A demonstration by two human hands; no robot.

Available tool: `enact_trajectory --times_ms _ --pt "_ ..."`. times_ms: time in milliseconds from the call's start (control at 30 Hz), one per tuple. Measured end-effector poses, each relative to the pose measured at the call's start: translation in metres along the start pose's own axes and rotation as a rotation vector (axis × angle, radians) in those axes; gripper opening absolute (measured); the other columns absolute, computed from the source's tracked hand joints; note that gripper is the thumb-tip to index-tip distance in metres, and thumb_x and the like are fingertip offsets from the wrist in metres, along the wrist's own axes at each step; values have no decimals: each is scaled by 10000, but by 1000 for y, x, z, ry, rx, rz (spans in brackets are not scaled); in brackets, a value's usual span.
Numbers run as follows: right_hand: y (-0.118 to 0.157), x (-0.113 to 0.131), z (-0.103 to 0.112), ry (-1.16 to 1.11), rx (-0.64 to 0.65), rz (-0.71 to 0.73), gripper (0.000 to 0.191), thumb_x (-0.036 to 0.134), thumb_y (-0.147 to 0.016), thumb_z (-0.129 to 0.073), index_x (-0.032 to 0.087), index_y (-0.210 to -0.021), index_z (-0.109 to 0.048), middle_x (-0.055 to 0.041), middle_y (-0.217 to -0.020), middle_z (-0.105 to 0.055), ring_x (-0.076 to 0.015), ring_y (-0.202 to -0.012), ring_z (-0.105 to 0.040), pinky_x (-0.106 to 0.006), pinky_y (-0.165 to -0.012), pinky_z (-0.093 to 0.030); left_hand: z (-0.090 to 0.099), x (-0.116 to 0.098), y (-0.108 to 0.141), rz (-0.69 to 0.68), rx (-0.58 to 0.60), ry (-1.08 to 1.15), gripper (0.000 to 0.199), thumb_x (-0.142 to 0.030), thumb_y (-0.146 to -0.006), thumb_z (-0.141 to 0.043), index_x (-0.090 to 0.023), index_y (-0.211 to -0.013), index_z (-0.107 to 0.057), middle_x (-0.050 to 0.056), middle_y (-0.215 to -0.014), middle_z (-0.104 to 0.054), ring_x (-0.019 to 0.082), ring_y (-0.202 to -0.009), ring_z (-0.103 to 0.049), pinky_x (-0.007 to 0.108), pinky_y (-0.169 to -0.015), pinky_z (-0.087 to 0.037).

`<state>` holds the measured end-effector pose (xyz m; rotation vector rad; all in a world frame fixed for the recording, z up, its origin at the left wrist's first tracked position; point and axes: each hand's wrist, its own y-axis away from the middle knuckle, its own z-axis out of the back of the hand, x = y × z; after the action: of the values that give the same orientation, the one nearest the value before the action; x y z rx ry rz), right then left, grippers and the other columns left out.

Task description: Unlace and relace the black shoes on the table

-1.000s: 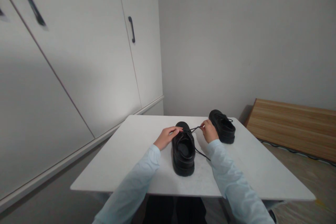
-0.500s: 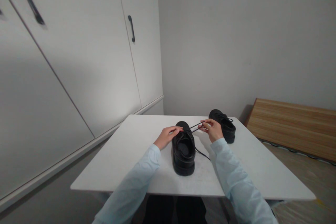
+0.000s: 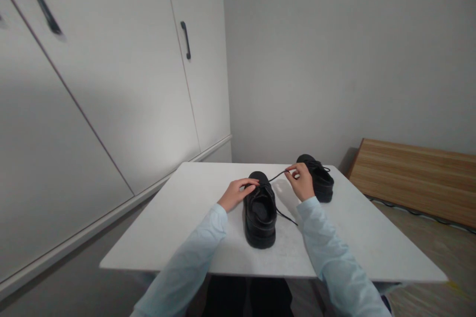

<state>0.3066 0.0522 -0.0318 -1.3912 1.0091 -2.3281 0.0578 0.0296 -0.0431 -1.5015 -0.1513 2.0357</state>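
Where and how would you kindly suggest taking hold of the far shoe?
I'd likely grip the far shoe by its heel, coming from the near right. It sits upright with its opening up and heel facing the person, so a thumb could go inside the rim, fingers outside. The right hand covers part of its left side.

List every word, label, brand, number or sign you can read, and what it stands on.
None: no readable text anywhere.
Near shoe: no readable lettering; the inside is too dark to tell whether a label is there.
Far shoe: too small and dark to make out any mark.
Table, cabinet, wall, board: no lettering seen.
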Motion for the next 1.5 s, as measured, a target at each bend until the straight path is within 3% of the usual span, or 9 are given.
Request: enact_trajectory --times_ms 133,233,400,533,1033,1267,1500 --pt "4 3 -3 -21 176 62 385 203 -694 -557 214 -1078 -558 -88 -1101 -524 -239 -997 -526 -421 -844 -470 0 3 -1 -27 1 -5 290 -387 -826 -565 -170 -969 -692 105 -1108 -672 232 -1091 -591 374 -995 -408" --pt "8 8 -6 -94 357 39 422 299 -753 -570 233 -1167 -517 -102 -1266 -482 -270 -1195 -437 -478 -973 -386 -1 5 -1 -39 3 -13 285 -370 -823 -574 -172 -999 -678 104 -1107 -668 229 -1092 -587 365 -990 -406" --pt "12 12 -11 -202 668 -6 594 465 -712 -669 226 -1230 -506 -110 -1344 -469 -276 -1289 -384 -478 -1081 -266 0 7 -2 -29 -94 -130 248 -355 -784 -628 -174 -953 -634 75 -1001 -658 204 -1000 -593 344 -932 -418" --pt "16 6 -17 -241 778 -9 752 515 -609 -746 214 -1256 -509 -119 -1361 -465 -291 -1310 -367 -468 -1116 -210 2 8 -3 -68 -141 -225 208 -368 -756 -658 -170 -816 -629 50 -890 -619 188 -909 -576 325 -874 -420" --pt "19 3 -21 -232 831 -60 735 511 -616 -740 187 -1240 -524 -157 -1389 -431 -305 -1306 -371 -481 -1090 -243 -2 14 -5 -83 -115 -229 223 -388 -834 -547 -176 -794 -601 48 -849 -593 187 -887 -550 324 -863 -405" --pt "18 9 -19 -236 837 -90 721 511 -613 -737 206 -1231 -527 -141 -1386 -437 -311 -1304 -367 -505 -1075 -258 -7 22 -6 -14 -168 -209 197 -367 -862 -488 -183 -833 -551 38 -846 -591 184 -886 -542 314 -844 -407" --pt "19 10 -19 -249 819 -105 694 499 -607 -744 234 -1216 -541 -126 -1383 -446 -309 -1308 -365 -516 -1071 -258 -10 18 -6 0 -186 -138 201 -372 -857 -497 -181 -824 -548 29 -832 -603 174 -874 -559 314 -869 -417"
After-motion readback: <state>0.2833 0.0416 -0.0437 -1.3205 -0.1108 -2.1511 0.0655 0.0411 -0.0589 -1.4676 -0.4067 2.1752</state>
